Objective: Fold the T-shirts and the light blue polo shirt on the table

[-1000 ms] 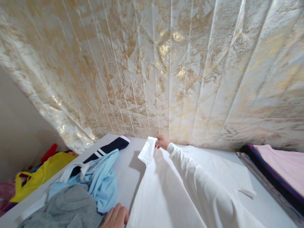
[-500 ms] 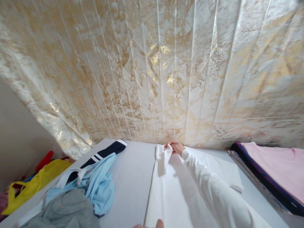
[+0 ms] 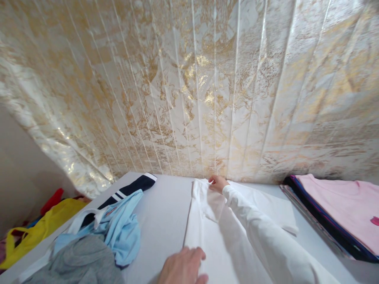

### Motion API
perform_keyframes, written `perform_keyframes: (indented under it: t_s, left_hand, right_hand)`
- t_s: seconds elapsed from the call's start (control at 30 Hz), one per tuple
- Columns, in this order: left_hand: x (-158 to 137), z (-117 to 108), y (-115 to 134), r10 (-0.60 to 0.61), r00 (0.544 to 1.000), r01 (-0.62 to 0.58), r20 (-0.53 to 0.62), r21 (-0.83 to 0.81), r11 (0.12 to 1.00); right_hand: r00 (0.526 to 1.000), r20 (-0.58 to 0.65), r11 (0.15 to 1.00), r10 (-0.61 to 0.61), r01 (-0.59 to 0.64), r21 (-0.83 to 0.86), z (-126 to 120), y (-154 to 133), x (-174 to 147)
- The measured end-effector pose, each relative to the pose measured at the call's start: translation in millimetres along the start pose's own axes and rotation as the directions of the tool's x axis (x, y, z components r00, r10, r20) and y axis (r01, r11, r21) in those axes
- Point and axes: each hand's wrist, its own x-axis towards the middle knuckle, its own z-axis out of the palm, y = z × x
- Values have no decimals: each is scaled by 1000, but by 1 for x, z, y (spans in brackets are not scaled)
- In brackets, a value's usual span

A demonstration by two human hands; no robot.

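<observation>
As the white flap (image 3: 215, 208) settles onto the white garment (image 3: 220, 252), the left hand (image 3: 182, 266) comes up beside its left edge.

Half a second ago that flap stood pinched up at the garment's far end; now it lies turned inward over the garment, so this side's fold looks laid down but not yet smoothed. At the garment's far end, the right hand (image 3: 218, 184) has its fingers bent over the cloth; whether they pinch it, I cannot tell. Over the garment's near left edge, the left hand has thumb and fingers apart, clasping nothing visible; contact is unclear. The garment lies on the table (image 3: 161, 201), with a light blue shirt (image 3: 127, 232) well to its left and a folded stack (image 3: 334, 197) to its right.
</observation>
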Motion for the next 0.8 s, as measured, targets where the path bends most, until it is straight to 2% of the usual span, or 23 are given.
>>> perform_keyframes:
  t_s: [0.07, 0.1, 0.2, 0.3, 0.47, 0.67, 0.8]
  left_hand:
    - [33, -13, -11, 69, 986, -64, -149, 36, 997]
    - [52, -18, -18, 90, 978, -75, -188, 86, 993]
    - [110, -23, -40, 135, 968, -108, -211, 132, 985]
    - [150, -13, -56, 160, 968, -133, -195, 143, 981]
    - [167, 5, -67, 159, 974, -135, -164, 148, 980]
    - [179, 4, -74, 164, 973, -139, -162, 157, 978]
    - [187, 5, -72, 135, 975, -107, -178, 157, 982]
  right_hand:
    - [999, 15, 999, 32, -32, -31, -4, -1, -3]
    - [998, 26, 998, 50, -48, -40, -6, 0, -6]
    - [994, 66, 996, 86, -84, -35, -13, 1, -16]
    - [993, 73, 995, 95, -96, 4, -17, 5, -25]
    - [989, 6, 987, 146, -146, 61, -16, 18, -33]
    - [992, -38, 969, 123, -112, 220, -14, 34, -47]
    - [988, -89, 960, 128, -101, 263, -10, 43, -53]
